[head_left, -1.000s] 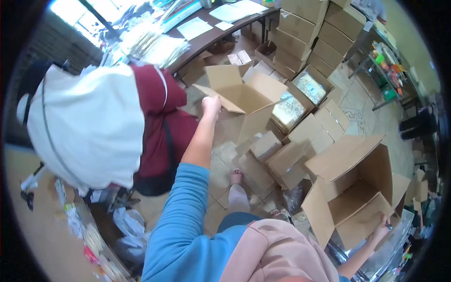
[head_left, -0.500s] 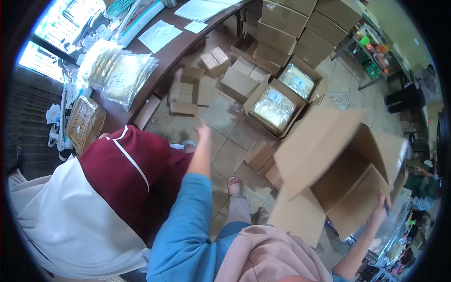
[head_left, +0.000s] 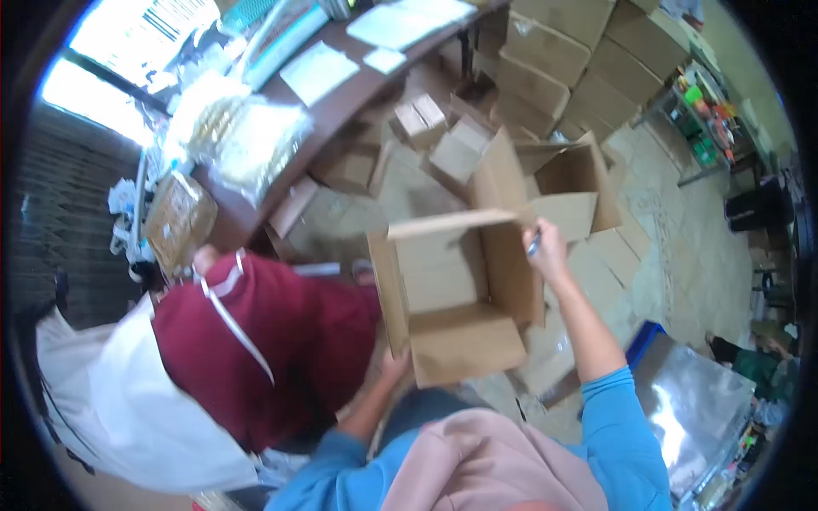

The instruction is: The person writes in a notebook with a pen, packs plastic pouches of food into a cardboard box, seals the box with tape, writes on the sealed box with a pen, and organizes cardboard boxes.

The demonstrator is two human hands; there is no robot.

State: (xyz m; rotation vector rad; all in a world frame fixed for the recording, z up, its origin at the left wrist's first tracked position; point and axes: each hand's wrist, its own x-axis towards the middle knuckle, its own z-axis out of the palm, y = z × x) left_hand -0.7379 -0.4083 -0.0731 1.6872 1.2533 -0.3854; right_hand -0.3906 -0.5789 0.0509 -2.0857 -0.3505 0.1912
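Observation:
An open, empty cardboard box (head_left: pixel 452 272) is held in front of me, its flaps spread and its inside facing up toward me. My left hand (head_left: pixel 395 366) is closed on its lower left edge, with some fingers hidden. My right hand (head_left: pixel 548 247) is closed at its upper right corner by a flap. In that same hand is a small, dark, slim object (head_left: pixel 534 244), too blurred to name. Just beyond stands another open cardboard box (head_left: pixel 575 175) with its flaps out.
At my left a person in a maroon garment (head_left: pixel 264 341) stands close. A brown table (head_left: pixel 341 64) holds papers and clear plastic packets (head_left: pixel 256 145). Cardboard boxes (head_left: pixel 545 68) are stacked at the back. A shiny silver sheet (head_left: pixel 694 392) lies at right.
The box has swung from my right to in front of me. My left hand, free before, has come down to its left edge. The view has shifted, and another open box now shows beyond it.

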